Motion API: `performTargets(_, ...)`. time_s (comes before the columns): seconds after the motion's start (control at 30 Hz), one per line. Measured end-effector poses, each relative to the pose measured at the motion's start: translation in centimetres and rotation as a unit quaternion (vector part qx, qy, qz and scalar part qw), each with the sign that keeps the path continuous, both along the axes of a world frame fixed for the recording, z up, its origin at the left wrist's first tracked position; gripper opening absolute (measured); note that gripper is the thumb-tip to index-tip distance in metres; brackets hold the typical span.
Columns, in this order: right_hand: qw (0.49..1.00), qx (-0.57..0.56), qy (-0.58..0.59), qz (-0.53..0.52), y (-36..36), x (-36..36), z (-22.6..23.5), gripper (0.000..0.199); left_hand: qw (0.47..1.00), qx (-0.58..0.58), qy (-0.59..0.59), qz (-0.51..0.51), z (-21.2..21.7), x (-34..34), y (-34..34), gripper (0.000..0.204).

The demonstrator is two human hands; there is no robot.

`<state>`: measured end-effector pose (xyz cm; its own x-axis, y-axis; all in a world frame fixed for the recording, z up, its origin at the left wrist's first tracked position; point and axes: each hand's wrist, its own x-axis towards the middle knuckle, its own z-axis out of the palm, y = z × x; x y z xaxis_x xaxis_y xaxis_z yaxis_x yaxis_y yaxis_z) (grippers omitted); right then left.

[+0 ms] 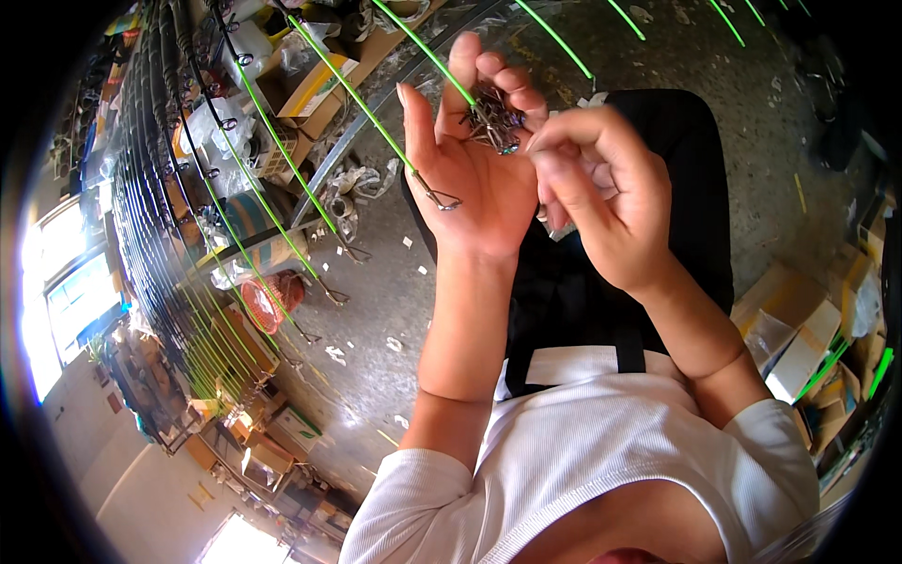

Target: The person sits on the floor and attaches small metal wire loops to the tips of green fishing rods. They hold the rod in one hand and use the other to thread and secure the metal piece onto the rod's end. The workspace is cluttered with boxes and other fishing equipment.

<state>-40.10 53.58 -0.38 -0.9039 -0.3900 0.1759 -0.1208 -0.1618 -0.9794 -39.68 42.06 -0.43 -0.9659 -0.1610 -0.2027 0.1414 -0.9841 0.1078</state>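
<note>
My left hand is palm up, its fingers curled round a small heap of dark metal fishing rod guides. Just right of the heap, my right hand has thumb and fingertips pinched together; what they hold, if anything, cannot be made out. One bright green fishing rod tip reaches down to the heap, where its end is hard to see. Another green rod passes in front of my left palm, a wire tip guide on its end.
Many dark rods with green tips hang in a row at the left. More green rod ends come in from the top. Below stand a red basket and an open carton; cardboard boxes lie at the right. Scraps litter the concrete floor.
</note>
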Motion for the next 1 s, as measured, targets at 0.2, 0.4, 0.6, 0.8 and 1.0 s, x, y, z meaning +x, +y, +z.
performTargets(0.2,0.953,0.216,0.212,-0.026,0.9,0.1,-0.4,0.022,0.995,-0.093,-0.042,-0.007,-1.8,1.4,1.2,0.051)
performTargets(0.4,0.921,0.3,0.244,-0.054,1.8,0.4,-0.2,0.022,0.989,-0.14,-0.047,-0.028,-2.2,1.9,3.0,0.04)
performTargets(0.6,0.961,0.191,0.196,-0.034,2.6,0.0,-0.3,0.021,0.996,-0.055,-0.05,-0.053,-2.1,1.7,3.6,0.03)
performTargets(0.8,0.99,0.083,0.111,-0.002,3.1,-0.1,0.2,0.019,0.995,0.009,-0.062,-0.083,-2.0,1.0,3.7,0.021)
performTargets(1.0,0.997,-0.024,0.077,-0.005,3.6,-0.9,0.1,0.011,0.996,-0.052,-0.041,-0.056,-0.7,-1.3,3.7,0.025)
